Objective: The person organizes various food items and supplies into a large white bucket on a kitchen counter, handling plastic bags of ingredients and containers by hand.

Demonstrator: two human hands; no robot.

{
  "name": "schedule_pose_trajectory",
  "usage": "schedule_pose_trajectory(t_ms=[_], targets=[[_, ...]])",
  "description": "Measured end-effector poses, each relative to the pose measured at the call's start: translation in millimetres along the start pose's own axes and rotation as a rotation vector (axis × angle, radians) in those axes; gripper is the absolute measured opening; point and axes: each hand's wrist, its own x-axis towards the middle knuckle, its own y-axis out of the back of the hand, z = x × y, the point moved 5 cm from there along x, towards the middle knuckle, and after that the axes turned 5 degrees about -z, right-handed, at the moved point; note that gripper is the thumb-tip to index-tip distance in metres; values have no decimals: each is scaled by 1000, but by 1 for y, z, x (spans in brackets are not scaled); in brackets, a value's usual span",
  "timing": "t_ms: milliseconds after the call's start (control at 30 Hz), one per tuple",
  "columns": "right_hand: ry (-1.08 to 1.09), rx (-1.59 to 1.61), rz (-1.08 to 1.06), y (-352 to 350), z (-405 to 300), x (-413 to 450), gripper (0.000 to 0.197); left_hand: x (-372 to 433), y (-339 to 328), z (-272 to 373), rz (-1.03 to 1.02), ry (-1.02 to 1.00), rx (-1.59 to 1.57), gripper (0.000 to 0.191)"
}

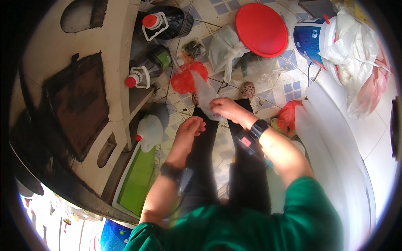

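My right hand (226, 109) pinches a thin clear plastic bag (202, 91) in front of my legs. The bag hangs away from my fingers and its far end overlaps a red plastic bag (190, 77) near the floor; whether the two are joined I cannot tell. My left hand (190, 128) is apart from the bag, lower and to the left, above my left leg. Its fingers are curled in, and nothing shows in them. Both wrists wear dark bands.
Left stand dark bottles with red caps (152, 21) (136, 78) and a translucent jug (149, 131) beside a stained stove wall (116, 62). Ahead are a tied white bag (221, 47), a round red lid (261, 29) and a blue bucket (309, 39). White plastic sheeting (333, 150) lies right.
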Motion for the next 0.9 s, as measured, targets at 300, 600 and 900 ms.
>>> schedule_pose_trajectory(t_ms=[300,600,900], targets=[[-11,68,-202,-40,-22,-44,21,3,15,-4,215,-19,63,44],[42,98,-335,-59,-16,-36,28,13,35,-6,248,-151,406,48],[7,1,31,38,-25,32,46,36,96,-22,346,-293,885,38]])
